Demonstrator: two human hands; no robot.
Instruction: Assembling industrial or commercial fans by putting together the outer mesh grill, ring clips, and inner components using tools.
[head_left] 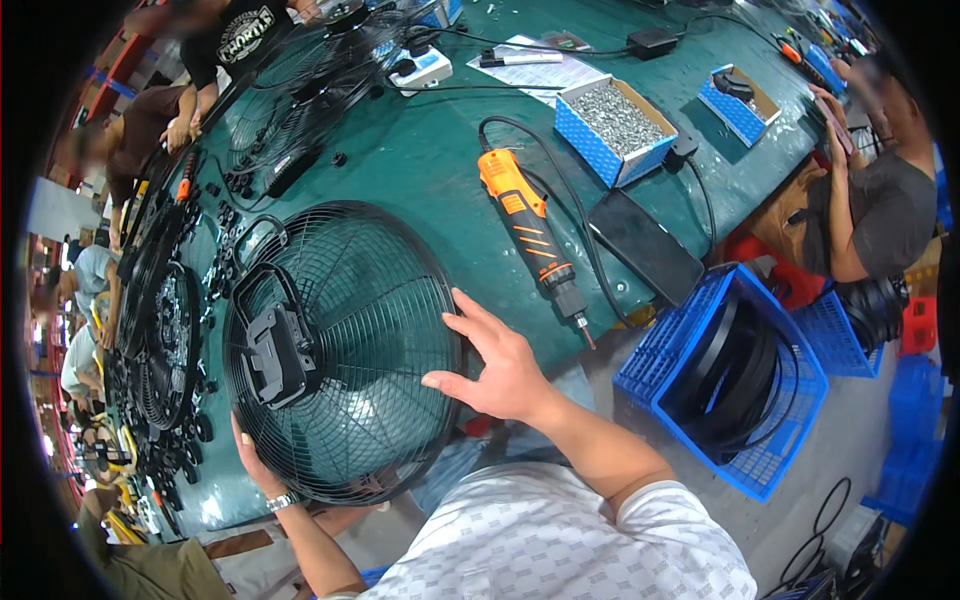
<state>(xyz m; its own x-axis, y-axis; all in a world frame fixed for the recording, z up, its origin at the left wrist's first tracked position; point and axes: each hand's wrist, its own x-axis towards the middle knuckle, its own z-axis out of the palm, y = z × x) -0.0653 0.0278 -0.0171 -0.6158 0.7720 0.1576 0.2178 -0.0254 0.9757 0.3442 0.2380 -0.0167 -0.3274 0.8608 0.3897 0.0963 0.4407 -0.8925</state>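
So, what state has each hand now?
Left hand: at the edge of the fan, partly hidden; grip unclear.
Right hand: open, at the fan's right edge.

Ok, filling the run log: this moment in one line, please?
left hand: wire guard, lower-left rim; right hand: wire guard, right rim; screwdriver: on table

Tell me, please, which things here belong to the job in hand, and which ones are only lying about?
Seem to belong:
fan cage, between left hand and right hand
screwdriver, lying nearby
box of small metal parts, probably fasteners

Seem only lying about:
phone, screen dark
paper
pen, on the paper
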